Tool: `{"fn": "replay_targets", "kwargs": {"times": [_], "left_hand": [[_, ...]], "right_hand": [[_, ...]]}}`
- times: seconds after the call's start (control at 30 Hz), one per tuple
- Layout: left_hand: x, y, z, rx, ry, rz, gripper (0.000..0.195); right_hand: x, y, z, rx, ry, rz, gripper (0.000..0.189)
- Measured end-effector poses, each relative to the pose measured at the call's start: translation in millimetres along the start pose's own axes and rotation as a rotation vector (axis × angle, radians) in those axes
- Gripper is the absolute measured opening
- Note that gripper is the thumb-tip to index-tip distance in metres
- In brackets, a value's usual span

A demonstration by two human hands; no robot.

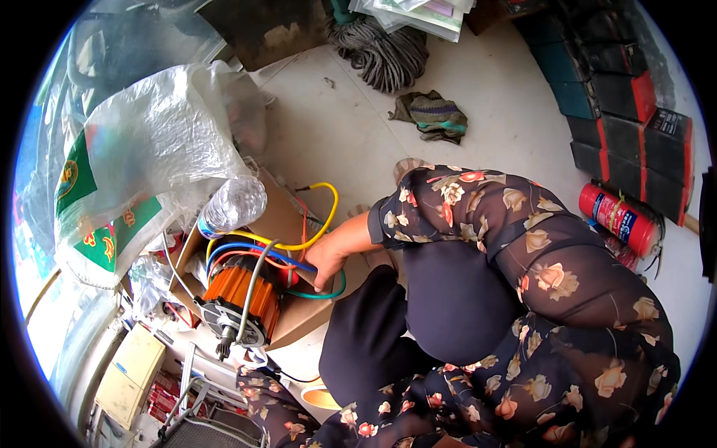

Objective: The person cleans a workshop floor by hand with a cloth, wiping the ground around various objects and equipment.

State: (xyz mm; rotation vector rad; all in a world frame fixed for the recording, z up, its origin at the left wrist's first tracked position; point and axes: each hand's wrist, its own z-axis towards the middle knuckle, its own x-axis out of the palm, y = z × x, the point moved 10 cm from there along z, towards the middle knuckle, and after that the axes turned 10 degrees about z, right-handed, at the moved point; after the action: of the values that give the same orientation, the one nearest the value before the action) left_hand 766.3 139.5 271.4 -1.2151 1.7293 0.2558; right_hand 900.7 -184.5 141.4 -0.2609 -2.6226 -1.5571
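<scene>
My right hand (326, 259) reaches from a floral sleeve to the side of an open cardboard box (305, 319), among thick colored cables. Its fingers are partly hidden, so whether it grips a cable or the box is unclear. An orange electric motor (241, 288) with a splined shaft lies tilted at the box; a grey cable loops over it. Yellow (337, 204), blue (232, 245) and green (343, 283) cables curve near the hand. My left sleeve (274, 400) runs in at the lower left; the left hand is not visible, its end lying behind the motor.
A clear plastic bottle (238, 204) and a large plastic bag (162, 134) adjoin the box. A mop head (381, 53) and a striped cloth (431, 116) lie on the floor. Black-and-red boxes (622, 134) and a fire extinguisher (619, 218) are at right, a metal-framed chair (207, 428) at lower left.
</scene>
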Motion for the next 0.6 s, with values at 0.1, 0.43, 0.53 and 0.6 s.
{"fn": "replay_targets", "kwargs": {"times": [0.1,0.43,0.53,0.6], "left_hand": [[-20.8,-14.5,3.3,0.007,-0.02,-0.026,0.072],[-77.2,-156.1,17.6,0.319,-0.146,0.34,0.082],[-86.0,-211.8,-21.1,0.526,-0.311,0.322,0.061],[-73.9,-252.9,-57.6,0.727,-0.447,0.457,0.05]], "right_hand": [[21.6,-5.2,3.5,0.066,0.168,-0.1,0.064],[-36.0,-12.1,-73.7,0.16,0.342,-0.036,0.071],[-106.2,-24.3,-116.4,0.258,0.038,0.367,0.062],[-139.6,-23.4,-120.3,0.196,-0.304,0.6,0.068]]}}
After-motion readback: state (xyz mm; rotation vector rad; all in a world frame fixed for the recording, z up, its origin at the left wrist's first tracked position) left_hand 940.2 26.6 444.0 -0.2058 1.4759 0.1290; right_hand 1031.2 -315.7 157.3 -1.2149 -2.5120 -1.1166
